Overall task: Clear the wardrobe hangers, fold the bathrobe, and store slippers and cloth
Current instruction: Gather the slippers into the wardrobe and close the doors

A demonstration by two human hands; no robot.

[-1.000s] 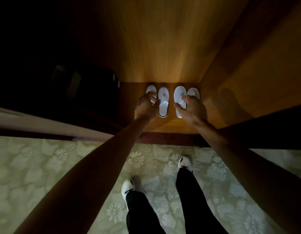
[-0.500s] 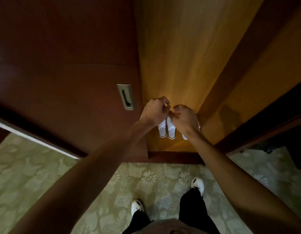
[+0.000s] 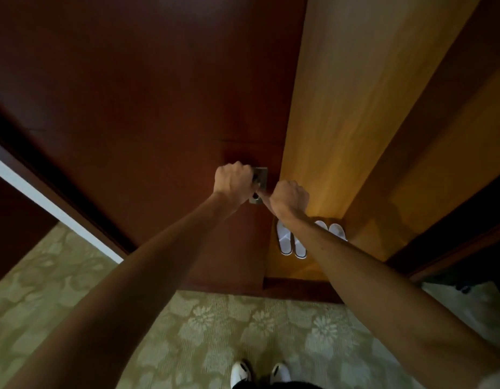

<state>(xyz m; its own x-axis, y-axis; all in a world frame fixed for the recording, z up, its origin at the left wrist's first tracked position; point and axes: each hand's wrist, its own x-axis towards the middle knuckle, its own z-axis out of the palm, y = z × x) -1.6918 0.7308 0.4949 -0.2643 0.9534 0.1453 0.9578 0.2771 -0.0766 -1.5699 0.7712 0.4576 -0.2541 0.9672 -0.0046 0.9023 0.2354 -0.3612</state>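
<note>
Hands [image 3: 260, 189] risen to door handle [image 3: 258, 185], slippers [image 3: 292, 242] inside

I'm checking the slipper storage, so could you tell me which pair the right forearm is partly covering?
The right-hand pair, nearest the wardrobe's side wall: only its toes show past the forearm, while the left pair shows almost whole.

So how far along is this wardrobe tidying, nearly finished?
Looks close to done, I'd judge. The white slippers sit in pairs on the wardrobe floor. In hand: the left hand grips the door handle, the right hand beside it. Left: shutting the sliding door. Hangers, bathrobe and cloth are out of view.
</note>
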